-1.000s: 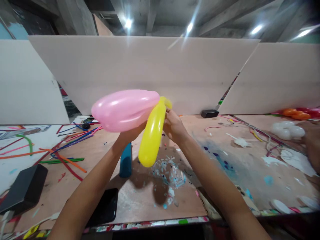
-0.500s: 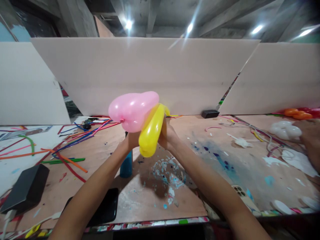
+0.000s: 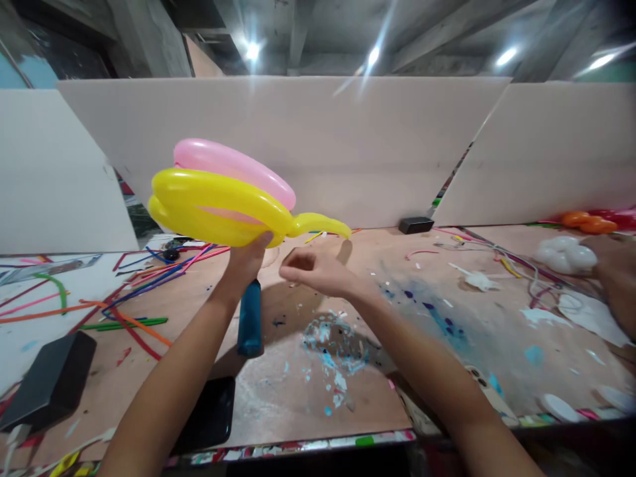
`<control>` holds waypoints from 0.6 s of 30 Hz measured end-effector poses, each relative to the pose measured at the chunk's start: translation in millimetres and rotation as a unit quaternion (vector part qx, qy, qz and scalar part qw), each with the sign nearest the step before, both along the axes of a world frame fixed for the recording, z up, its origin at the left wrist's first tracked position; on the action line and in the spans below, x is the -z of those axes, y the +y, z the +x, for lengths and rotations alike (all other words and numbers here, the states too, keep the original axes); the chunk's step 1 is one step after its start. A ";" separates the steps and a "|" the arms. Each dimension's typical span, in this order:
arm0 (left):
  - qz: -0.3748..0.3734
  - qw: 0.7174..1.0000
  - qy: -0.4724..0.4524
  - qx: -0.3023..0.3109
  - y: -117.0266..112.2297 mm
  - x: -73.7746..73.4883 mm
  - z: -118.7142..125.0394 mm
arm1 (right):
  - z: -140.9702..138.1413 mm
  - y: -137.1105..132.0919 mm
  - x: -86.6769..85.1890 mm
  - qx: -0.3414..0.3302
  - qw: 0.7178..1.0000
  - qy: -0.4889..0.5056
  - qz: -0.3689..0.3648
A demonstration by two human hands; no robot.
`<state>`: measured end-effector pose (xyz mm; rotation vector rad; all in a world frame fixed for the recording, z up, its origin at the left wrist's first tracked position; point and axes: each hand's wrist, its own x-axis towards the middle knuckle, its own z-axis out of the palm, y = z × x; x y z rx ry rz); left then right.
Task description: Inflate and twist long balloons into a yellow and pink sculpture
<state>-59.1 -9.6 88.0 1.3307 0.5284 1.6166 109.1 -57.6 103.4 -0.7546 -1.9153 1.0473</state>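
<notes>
My left hand (image 3: 247,258) is raised above the table and grips the twisted joint of a balloon figure. A yellow looped balloon (image 3: 213,205) lies sideways, with a pink balloon (image 3: 233,165) just above and behind it. The yellow tail (image 3: 322,225) sticks out to the right. My right hand (image 3: 313,270) hovers below that tail, apart from the balloons, its fingers loosely curled with nothing in them. A blue pump (image 3: 250,318) stands on the table under my left wrist.
Several uninflated long balloons (image 3: 124,291) lie scattered at the left. A black box (image 3: 47,381) and a dark phone (image 3: 209,411) lie near the front edge. White balloons (image 3: 564,255) and orange ones (image 3: 589,222) lie at the right, beside another person's arm (image 3: 619,278). Pale boards wall the back.
The balloon figure has swung up and to the left, now lying flat in my left hand. My right hand has let go of it and dropped away to the right.
</notes>
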 end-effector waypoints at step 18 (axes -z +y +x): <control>-0.056 0.988 0.031 0.143 -9.2 -2.0 -13.9 | 27.7 16.4 -8.4 0.196 0.961 -0.039 0.192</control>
